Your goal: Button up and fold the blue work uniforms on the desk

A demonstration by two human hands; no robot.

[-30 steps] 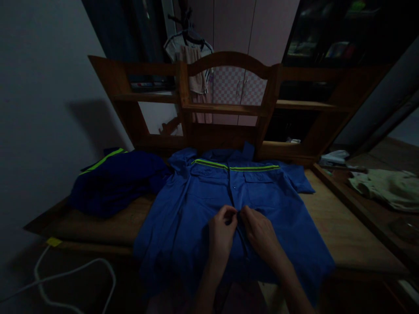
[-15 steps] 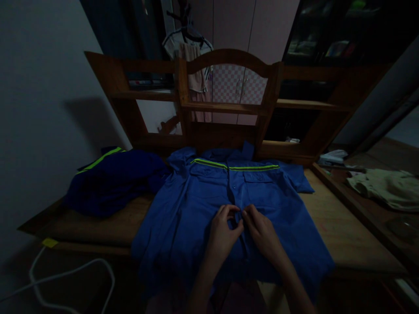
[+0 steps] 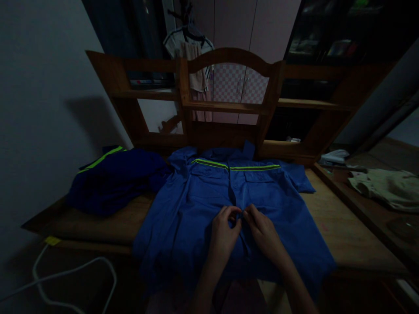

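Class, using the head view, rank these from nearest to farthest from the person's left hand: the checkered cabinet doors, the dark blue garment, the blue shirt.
From the left hand:
1. Blue shirt: directly under the hand, fingers at its front opening.
2. Dark blue garment: bunched to the left of the shirt.
3. Checkered cabinet doors: seen beyond the wooden shelf.

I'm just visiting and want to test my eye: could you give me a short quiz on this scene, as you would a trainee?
1. True or false: the left hand and the right hand are both at the front of the blue shirt.
2. Which garment lies on the picture's left, beside the shirt? A) a pale cloth; B) a dark-blue garment.
3. What colour is the stripe across the shirt's chest?

Key: 1 true; 2 B; 3 yellow-green.
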